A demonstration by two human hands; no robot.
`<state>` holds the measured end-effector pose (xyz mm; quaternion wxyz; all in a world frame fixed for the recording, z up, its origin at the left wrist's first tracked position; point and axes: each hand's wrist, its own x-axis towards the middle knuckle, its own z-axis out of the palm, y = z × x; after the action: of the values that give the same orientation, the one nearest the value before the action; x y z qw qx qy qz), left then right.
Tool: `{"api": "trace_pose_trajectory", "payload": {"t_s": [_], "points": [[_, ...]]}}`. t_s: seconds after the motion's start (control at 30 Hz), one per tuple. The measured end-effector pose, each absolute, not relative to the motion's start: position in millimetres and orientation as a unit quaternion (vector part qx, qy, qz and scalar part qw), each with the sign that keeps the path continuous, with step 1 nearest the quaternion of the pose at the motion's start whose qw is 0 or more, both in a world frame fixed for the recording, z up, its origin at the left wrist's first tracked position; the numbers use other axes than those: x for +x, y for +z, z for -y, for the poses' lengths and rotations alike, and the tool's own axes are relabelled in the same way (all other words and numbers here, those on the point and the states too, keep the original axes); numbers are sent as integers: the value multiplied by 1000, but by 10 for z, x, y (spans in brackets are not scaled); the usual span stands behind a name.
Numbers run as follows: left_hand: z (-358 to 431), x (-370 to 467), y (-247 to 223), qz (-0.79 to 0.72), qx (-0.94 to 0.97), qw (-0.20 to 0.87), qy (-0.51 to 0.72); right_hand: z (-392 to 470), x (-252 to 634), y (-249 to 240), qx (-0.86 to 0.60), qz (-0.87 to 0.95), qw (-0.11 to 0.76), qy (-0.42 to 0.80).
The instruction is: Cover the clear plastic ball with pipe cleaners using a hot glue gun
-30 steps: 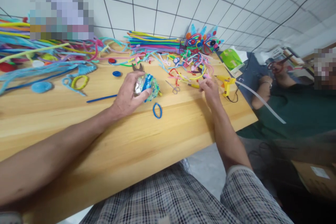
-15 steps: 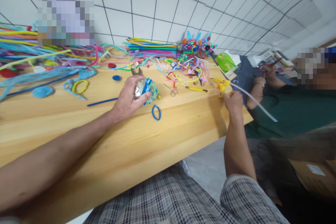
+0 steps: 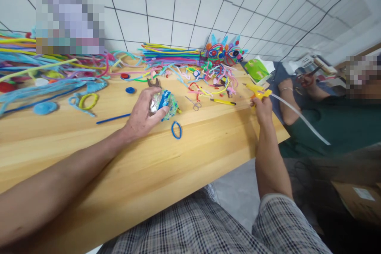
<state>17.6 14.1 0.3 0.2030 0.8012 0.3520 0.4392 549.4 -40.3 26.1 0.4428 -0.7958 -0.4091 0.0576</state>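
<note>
My left hand (image 3: 143, 113) is wrapped round a rounded blue-and-green craft piece (image 3: 169, 105) with a shiny silvery side, low over the table. Behind its fingers the dark jaws of pliers (image 3: 154, 83) stick out, the rest hidden. My right hand (image 3: 262, 107) grips a yellow hot glue gun (image 3: 258, 91) by its handle, its nozzle pointing left and a long clear glue stick (image 3: 300, 119) trailing from its back. A blue pipe-cleaner loop (image 3: 176, 130) lies just right of my left hand. A straight blue pipe cleaner (image 3: 113, 118) lies to its left.
Small scissors (image 3: 195, 104) and a yellow utility knife (image 3: 223, 102) lie mid-table. Bundled pipe cleaners (image 3: 171, 54) and two colourful masks (image 3: 222, 51) are along the wall. Loose pipe cleaners (image 3: 50, 83) cover the left side. At the right, another person's arm (image 3: 288, 105) is near the table's end.
My right hand has turned and slightly lifted the glue gun, so its nozzle shows more clearly and the glue stick swings right. My left hand still holds the craft piece.
</note>
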Motion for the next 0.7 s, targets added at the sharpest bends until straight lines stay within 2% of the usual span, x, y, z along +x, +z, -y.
{"api": "trace_pose_trajectory", "payload": {"t_s": [0.07, 0.17, 0.43, 0.7], "points": [[-147, 174, -6, -350, 803, 193, 443, 453, 5440, 363, -781, 402, 474, 65], [-153, 180, -19, -333, 808, 175, 453, 531, 5292, 554, -767, 436, 461, 93], [-133, 165, 24, -342, 811, 180, 439, 473, 4765, 942, -728, 602, 262, 198], [-121, 140, 72, -356, 813, 192, 419, 321, 4520, 986, -674, 681, 169, 232]]}}
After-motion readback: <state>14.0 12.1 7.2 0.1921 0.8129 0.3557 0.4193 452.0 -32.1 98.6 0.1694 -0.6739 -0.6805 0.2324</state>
